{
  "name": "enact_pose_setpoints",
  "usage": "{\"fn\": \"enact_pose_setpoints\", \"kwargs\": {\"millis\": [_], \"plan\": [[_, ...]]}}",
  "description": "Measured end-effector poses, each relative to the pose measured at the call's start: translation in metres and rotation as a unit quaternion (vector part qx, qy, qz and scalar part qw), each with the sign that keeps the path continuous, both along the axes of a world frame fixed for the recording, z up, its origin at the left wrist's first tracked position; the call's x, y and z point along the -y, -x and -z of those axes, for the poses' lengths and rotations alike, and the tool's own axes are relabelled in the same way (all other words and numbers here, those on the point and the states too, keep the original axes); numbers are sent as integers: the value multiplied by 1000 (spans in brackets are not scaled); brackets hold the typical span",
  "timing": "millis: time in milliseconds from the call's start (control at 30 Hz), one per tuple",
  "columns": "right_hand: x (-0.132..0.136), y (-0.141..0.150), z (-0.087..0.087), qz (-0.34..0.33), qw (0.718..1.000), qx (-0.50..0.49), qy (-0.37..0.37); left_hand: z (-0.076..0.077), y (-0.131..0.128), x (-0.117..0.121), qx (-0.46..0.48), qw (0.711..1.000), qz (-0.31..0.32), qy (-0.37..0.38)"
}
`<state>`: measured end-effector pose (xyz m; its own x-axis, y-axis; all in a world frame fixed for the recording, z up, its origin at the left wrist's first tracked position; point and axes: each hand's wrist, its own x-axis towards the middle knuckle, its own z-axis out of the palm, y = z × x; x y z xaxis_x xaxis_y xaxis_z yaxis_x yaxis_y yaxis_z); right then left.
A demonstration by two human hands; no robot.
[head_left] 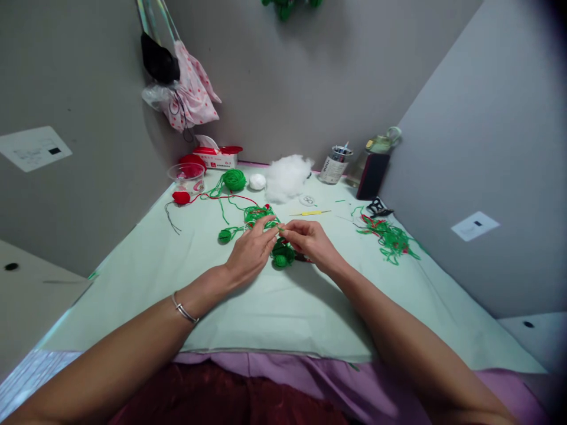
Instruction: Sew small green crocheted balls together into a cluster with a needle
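My left hand and my right hand meet fingertip to fingertip over the middle of the table. Between the pinched fingers shows a bit of green yarn, too small to make out in detail. Under and behind my left hand lies a tangle of green yarn with a little red in it. A small green ball rests to its left. Just below my fingertips sits a dark green yarn piece, partly hidden by the hands. A yellow crochet hook lies behind my right hand.
White stuffing, a white ball and a green yarn ball lie at the back. A clear tub stands left; a pen-filled can, dark phone and yarn scraps are right.
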<state>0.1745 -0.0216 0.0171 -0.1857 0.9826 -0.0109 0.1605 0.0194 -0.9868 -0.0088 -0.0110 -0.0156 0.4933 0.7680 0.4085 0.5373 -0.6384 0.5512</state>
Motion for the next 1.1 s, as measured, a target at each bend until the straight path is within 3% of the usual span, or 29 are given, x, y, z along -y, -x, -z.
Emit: {"fn": "enact_pose_setpoints", "kwargs": {"millis": [367,600,700,867,1100], "plan": [[-2,-1,4,21,999,19,-27,-2,2,-3,10,1000,7,7],[3,2,-2,50,995,55,-67,-6,4,-6,199,979,-14,42],[7,4,-4,64,989,89,-99,-8,3,-9,280,952,-37,120],[12,9,-2,69,971,170,-152,-10,2,-11,319,897,-45,302],[14,10,4,76,937,253,-227,-11,2,-13,354,866,-49,350]]}}
